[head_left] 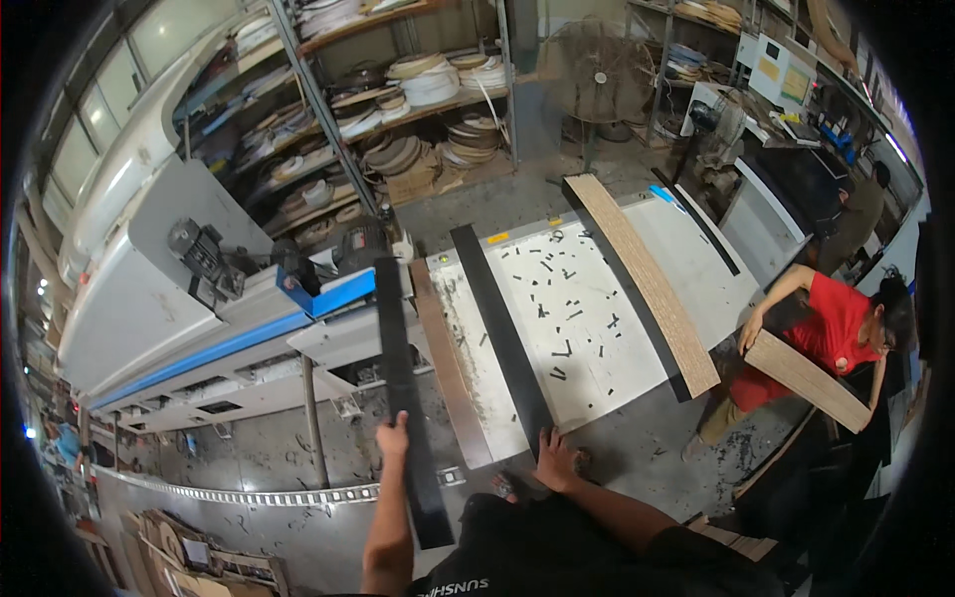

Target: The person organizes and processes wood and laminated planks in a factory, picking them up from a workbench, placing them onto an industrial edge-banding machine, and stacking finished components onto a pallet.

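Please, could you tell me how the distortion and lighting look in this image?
In the head view, the fisheye lens makes the roller track look curved, and the rim falls to black; in the head view, a strip lamp glares at upper right; in the head view, the dark board in the left hand shows little surface detail.

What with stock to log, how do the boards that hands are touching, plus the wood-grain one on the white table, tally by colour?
Black boards: 2, one in the left hand, one under the right hand
Light wood-grain boards: 2, one on the white table, one with the co-worker in red
Total: 4
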